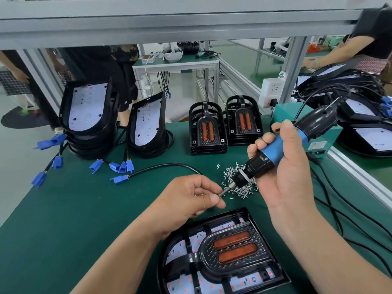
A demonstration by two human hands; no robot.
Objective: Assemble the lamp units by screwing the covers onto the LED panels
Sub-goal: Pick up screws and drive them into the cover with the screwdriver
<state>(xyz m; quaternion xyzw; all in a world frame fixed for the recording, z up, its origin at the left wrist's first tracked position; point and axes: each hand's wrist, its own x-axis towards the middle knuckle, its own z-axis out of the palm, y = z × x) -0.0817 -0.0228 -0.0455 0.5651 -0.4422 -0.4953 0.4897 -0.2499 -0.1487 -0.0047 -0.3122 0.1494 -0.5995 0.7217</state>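
A green mat (63,209) is covering the workbench (350,166); a grey aluminium frame (169,24) is running overhead; a white socket block (272,90) is sitting on a post (294,66) at the right; beyond, a white table (176,65) is standing on pale green floor (184,88); even light is falling throughout.

above the lamp unit (222,253), right hand (284,166) grips the screwdriver (282,149); left hand (191,198) pinches its bit (223,191).

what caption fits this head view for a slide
Right hand grips a blue electric screwdriver while the left hand pinches its bit, a covered LED panel lying nearer on the green bench.
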